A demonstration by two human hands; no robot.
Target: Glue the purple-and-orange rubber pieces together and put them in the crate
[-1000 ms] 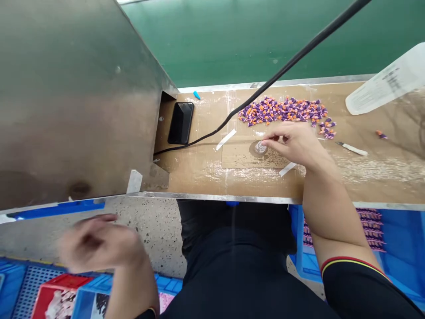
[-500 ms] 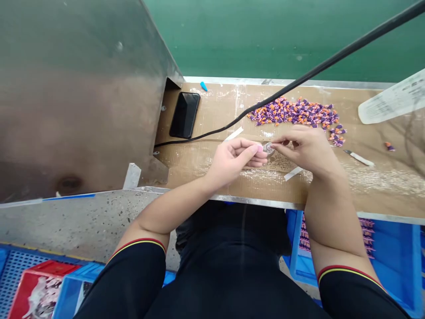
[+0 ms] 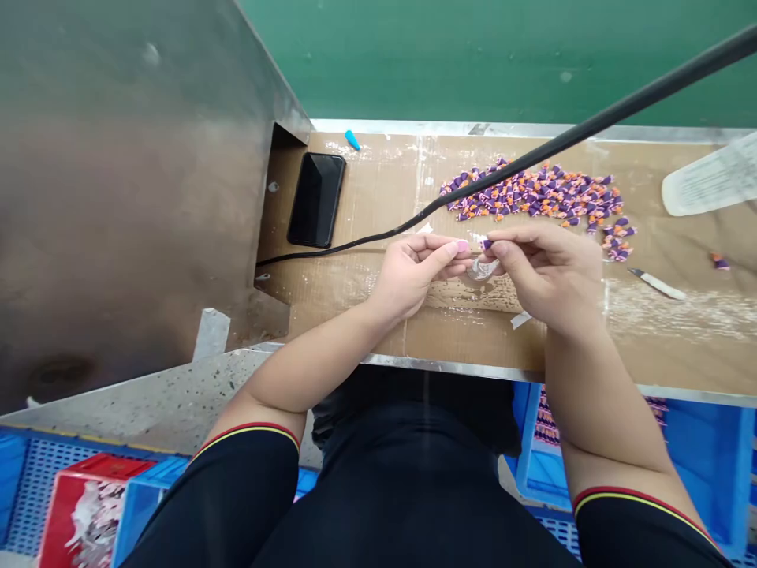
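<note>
Pink piece [image 3: 462,246], long axis sideways, points right toward purple piece [image 3: 486,244].

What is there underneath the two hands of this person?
Between the left hand and right hand, part of a clear round item and speckled cardboard show. The hands cover whatever lies directly beneath them.
</note>
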